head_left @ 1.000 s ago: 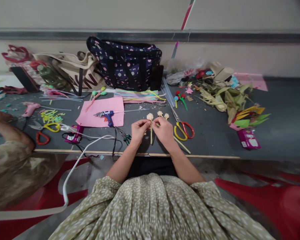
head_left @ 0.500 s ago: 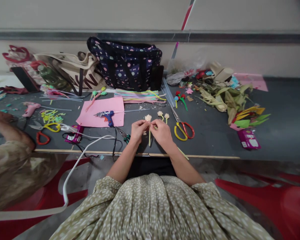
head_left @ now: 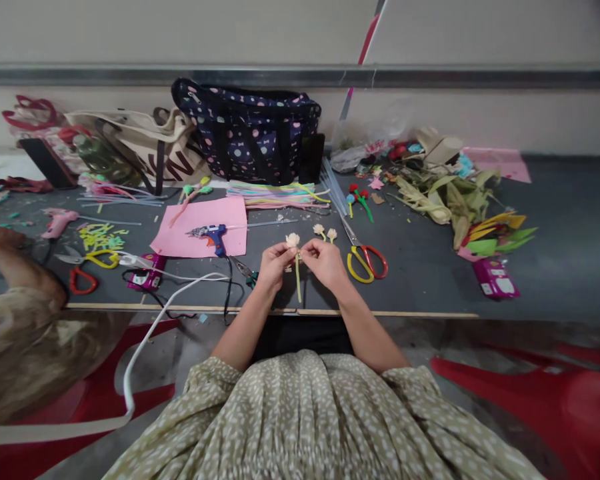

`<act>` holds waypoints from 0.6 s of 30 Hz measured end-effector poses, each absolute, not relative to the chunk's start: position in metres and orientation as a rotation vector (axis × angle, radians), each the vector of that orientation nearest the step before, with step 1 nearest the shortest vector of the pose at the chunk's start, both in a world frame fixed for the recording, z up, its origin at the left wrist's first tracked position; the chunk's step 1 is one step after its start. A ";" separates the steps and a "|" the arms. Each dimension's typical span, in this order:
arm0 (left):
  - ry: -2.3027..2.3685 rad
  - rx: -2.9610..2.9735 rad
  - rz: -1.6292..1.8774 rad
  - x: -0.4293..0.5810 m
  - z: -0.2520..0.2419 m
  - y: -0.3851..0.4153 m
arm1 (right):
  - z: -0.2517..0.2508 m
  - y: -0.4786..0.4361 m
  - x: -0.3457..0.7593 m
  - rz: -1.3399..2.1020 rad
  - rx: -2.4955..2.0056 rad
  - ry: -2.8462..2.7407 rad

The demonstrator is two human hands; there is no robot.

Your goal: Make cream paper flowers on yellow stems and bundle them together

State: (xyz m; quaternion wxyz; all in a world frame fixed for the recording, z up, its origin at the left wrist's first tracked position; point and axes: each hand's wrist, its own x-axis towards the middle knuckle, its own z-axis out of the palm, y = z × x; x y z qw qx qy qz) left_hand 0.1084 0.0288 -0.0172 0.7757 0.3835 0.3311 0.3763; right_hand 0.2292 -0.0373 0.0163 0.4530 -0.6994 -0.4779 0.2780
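Both my hands meet over the near edge of the grey table [head_left: 430, 267]. My left hand [head_left: 274, 264] pinches a small cream paper flower [head_left: 293, 240] just under its head, where its pale green straw stem [head_left: 298, 283] begins. My right hand [head_left: 323, 261] pinches the same stem from the right, fingers closed. The stem hangs down between my wrists. Two more small cream flowers [head_left: 326, 232] lie on the table just beyond my right hand.
Scissors with red and yellow handles [head_left: 363, 257] lie right of my hands, a blue glue gun [head_left: 211, 233] on pink paper [head_left: 200, 223] to the left. Coloured straws [head_left: 275, 193], a dotted dark bag [head_left: 247, 130], leaf scraps [head_left: 450, 197] and another person's arm [head_left: 10, 260] at far left.
My hands have lifted the flower slightly and drawn it a little left and nearer; the yellow straw that lay under my right wrist is no longer seen.
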 end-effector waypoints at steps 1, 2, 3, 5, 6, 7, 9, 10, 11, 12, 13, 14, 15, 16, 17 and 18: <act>0.706 0.822 0.805 0.108 -0.018 0.029 | 0.013 -0.036 0.231 0.739 -1.685 -1.164; 0.700 0.814 0.794 0.107 -0.019 0.029 | 0.011 -0.035 0.233 0.778 -1.649 -1.150; 0.698 0.809 0.781 0.107 -0.019 0.029 | 0.008 -0.034 0.234 0.798 -1.626 -1.138; 0.706 0.814 0.766 0.106 -0.019 0.030 | 0.005 -0.033 0.235 0.782 -1.617 -1.120; 0.714 0.828 0.766 0.105 -0.018 0.030 | 0.005 -0.032 0.235 0.761 -1.624 -1.110; 0.726 0.849 0.772 0.105 -0.018 0.030 | 0.006 -0.032 0.234 0.738 -1.634 -1.099; 0.750 0.904 0.799 0.105 -0.016 0.029 | 0.008 -0.033 0.233 0.692 -1.660 -1.081; 0.760 0.936 0.813 0.104 -0.015 0.028 | 0.009 -0.034 0.232 0.671 -1.670 -1.078; 0.770 0.968 0.829 0.104 -0.015 0.027 | 0.011 -0.034 0.231 0.648 -1.682 -1.078; 0.778 0.998 0.842 0.104 -0.014 0.026 | 0.013 -0.035 0.231 0.627 -1.694 -1.082; 0.784 1.024 0.853 0.105 -0.013 0.026 | 0.014 -0.036 0.230 0.607 -1.705 -1.086; 0.789 1.044 0.860 0.105 -0.012 0.025 | 0.015 -0.037 0.230 0.595 -1.715 -1.090; 0.794 1.057 0.862 0.105 -0.011 0.024 | 0.016 -0.038 0.229 0.587 -1.722 -1.093; 0.798 1.063 0.861 0.105 -0.011 0.024 | 0.016 -0.039 0.229 0.584 -1.726 -1.094; 0.801 1.064 0.857 0.105 -0.011 0.024 | 0.016 -0.040 0.229 0.584 -1.725 -1.094; 0.802 1.062 0.848 0.105 -0.010 0.024 | 0.016 -0.041 0.229 0.586 -1.721 -1.096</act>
